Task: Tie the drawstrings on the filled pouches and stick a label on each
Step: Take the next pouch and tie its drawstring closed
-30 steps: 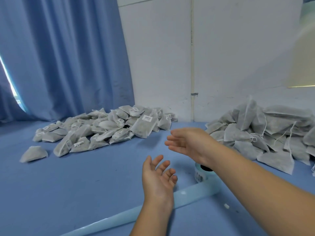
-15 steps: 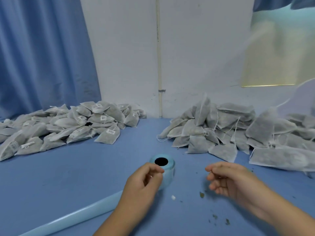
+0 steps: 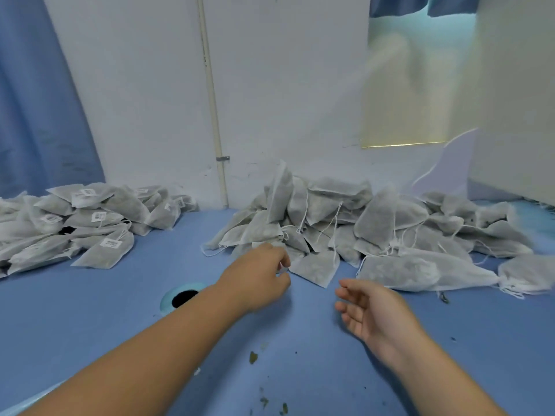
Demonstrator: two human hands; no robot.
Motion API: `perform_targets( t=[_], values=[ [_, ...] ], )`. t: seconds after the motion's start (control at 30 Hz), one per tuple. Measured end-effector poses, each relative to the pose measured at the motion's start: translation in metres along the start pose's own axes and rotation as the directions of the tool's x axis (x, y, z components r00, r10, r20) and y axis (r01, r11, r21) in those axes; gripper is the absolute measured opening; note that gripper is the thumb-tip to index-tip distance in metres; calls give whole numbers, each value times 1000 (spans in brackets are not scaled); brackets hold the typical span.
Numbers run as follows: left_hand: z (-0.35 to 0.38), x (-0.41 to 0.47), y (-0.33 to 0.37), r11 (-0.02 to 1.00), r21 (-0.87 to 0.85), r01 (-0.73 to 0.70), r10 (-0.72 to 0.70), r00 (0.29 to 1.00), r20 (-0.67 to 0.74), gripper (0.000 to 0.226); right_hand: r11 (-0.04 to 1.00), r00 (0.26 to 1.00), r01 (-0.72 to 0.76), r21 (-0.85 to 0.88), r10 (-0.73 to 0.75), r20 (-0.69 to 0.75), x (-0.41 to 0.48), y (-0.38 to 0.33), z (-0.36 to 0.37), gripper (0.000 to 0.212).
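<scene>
While the left hand (image 3: 258,277) pinches the thin drawstring (image 3: 283,267) of a gauzy pouch (image 3: 315,268), the right hand (image 3: 372,310) hovers, grip wide.

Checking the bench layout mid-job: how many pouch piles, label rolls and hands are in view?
Labelled pouch pile: 1
Unlabelled pouch pile: 1
Label roll: 1
Hands: 2 (left hand pinching a small white slip, right hand open)
Total: 5
</scene>
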State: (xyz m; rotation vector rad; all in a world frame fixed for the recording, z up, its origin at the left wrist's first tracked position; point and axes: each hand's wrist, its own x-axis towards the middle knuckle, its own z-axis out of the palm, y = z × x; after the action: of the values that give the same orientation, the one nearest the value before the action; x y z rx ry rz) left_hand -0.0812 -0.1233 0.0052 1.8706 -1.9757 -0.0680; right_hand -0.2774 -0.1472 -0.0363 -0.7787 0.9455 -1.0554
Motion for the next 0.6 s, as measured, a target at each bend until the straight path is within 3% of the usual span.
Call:
perform_targets(
  t=[0.37,0.6],
  values=[
    [74,87,46,975,171,140,-150,988,41,43,998,999,-19,54,22,-50,15,-2,-11,6],
    [94,113,42,936,264,231,-246,969,24,37,999,999,-23,37,24,-24,14,-3,-10,1]
  ],
)
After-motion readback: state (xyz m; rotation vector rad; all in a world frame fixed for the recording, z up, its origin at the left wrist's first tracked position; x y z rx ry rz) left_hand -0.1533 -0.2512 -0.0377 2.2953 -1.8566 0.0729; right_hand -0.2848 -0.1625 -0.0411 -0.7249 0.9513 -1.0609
